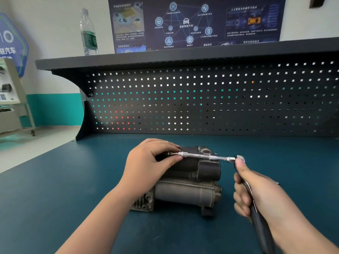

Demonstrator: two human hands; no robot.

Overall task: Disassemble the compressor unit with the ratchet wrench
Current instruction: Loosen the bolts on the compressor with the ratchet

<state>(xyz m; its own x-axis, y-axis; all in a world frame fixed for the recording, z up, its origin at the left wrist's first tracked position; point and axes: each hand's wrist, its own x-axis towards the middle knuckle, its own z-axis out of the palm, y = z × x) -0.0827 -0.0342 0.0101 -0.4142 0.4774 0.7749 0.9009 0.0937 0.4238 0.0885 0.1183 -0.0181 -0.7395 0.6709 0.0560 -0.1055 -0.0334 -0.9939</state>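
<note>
Blue worktop (55, 189), pegboard (220, 99) behind. Compressor (190, 187) sits mid-worktop. Left hand (148, 167) pinches the extension's (201, 156) bit end, right hand (256, 191) grips the ratchet (256, 213). I'd keep the bit square in the bolt, then swing.

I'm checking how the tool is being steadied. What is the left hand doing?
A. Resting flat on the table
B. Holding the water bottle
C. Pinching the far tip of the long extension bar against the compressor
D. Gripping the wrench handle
C: the left hand pinches the tip of the extension bar on top of the compressor, while the right hand grips the wrench handle.
</note>
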